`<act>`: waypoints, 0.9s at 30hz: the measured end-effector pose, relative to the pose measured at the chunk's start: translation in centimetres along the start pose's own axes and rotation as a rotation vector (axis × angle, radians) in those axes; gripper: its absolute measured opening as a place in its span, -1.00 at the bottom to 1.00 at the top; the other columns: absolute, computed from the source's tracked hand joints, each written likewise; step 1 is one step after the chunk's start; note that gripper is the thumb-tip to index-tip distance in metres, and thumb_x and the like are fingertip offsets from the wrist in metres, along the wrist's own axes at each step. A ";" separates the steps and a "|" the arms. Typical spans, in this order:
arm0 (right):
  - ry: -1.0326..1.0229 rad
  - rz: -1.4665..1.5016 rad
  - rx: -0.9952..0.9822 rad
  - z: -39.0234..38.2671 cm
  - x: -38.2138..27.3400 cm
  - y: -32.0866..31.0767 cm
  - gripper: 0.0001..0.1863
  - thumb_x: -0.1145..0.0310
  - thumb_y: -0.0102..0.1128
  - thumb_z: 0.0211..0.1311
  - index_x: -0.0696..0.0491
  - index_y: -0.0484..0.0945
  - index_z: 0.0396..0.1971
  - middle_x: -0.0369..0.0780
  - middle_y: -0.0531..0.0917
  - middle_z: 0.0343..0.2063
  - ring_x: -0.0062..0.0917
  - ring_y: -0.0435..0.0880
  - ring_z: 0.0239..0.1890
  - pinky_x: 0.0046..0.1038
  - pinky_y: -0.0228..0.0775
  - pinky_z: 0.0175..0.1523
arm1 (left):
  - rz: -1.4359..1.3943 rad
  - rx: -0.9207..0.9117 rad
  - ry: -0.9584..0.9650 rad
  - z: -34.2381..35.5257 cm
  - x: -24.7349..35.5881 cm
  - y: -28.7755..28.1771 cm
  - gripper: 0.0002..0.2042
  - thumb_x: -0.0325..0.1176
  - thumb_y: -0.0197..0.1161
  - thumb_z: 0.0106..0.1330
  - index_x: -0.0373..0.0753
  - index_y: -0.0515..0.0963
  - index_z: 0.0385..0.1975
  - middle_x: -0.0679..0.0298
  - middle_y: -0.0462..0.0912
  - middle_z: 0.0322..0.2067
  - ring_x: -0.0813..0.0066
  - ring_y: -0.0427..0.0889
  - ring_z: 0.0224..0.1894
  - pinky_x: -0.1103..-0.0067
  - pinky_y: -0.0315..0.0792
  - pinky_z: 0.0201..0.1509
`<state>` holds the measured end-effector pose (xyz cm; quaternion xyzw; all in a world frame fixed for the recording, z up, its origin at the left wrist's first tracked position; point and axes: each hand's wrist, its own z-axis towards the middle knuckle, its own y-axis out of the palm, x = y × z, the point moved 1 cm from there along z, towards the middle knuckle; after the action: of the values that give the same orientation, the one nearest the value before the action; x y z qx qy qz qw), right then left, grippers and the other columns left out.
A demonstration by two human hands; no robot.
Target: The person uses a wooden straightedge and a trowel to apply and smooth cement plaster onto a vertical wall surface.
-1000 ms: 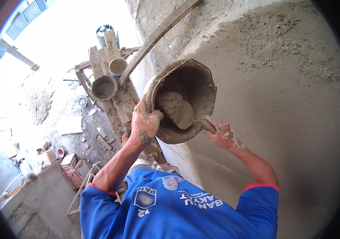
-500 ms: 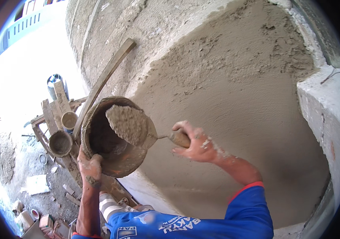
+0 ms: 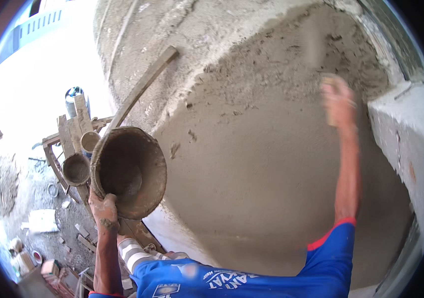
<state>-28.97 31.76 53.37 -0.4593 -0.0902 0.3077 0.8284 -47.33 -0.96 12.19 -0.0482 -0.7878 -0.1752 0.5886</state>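
Right hand (image 3: 337,99) risen – blurred, grip unclear | left hand (image 3: 104,211) clasps mortar-caked bucket (image 3: 130,171) – emptied

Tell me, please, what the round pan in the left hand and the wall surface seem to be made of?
The round mortar-caked pan, gripped at its rim by the left hand, looks like rubber or metal; grey-brown crust hides the finish. The grey plastered wall looks like wet cement render: smooth and dark low down, rough and lumpy higher up near the blurred right hand.
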 end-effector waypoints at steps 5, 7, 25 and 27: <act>0.122 0.026 -0.185 -3.9 -3.4 -0.7 -0.51 0.27 0.08 0.25 0.11 0.33 0.16 -0.09 0.57 -0.22 -0.54 0.58 -0.39 -0.40 0.52 -0.29 | 0.010 -0.046 -0.034 -0.4 -0.8 0.5 -0.45 -0.66 -0.02 -0.11 -0.40 0.38 0.04 0.14 0.58 -0.18 0.38 0.56 -0.13 0.58 0.38 0.02; 0.062 0.089 -0.546 -7.0 -3.3 2.3 -0.51 0.30 0.12 0.21 0.06 0.35 0.15 -0.10 0.57 -0.18 -0.48 0.60 -0.34 -0.33 0.53 -0.24 | 0.042 -0.023 -0.024 -0.8 -0.6 0.3 -0.45 -0.65 -0.03 -0.11 -0.41 0.39 0.04 0.10 0.58 -0.14 0.35 0.56 -0.08 0.58 0.37 0.06; -0.599 -0.016 -1.066 -23.4 -1.7 21.4 -0.56 0.30 0.21 0.05 0.01 0.47 -0.01 -0.02 0.62 -0.31 -0.17 0.62 -0.29 -0.18 0.47 -0.23 | 0.316 -0.335 0.104 -1.7 4.5 7.6 -0.35 -0.53 0.05 -0.09 -0.29 0.30 0.18 -0.11 0.59 -0.16 0.04 0.56 -0.02 0.39 0.37 0.09; -0.584 0.248 -0.978 -25.0 -0.4 22.3 -0.56 0.25 0.21 0.07 0.03 0.46 -0.02 0.00 0.62 -0.29 -0.14 0.62 -0.25 -0.12 0.45 -0.21 | 0.293 -0.332 0.062 -1.2 4.3 6.9 -0.36 -0.53 0.05 -0.09 -0.29 0.31 0.17 -0.11 0.60 -0.18 0.06 0.57 -0.04 0.40 0.37 0.08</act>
<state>-28.05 22.58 21.19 -0.6917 -0.3920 0.4388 0.4188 -45.56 4.50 18.08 -0.2530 -0.7142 -0.2166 0.6157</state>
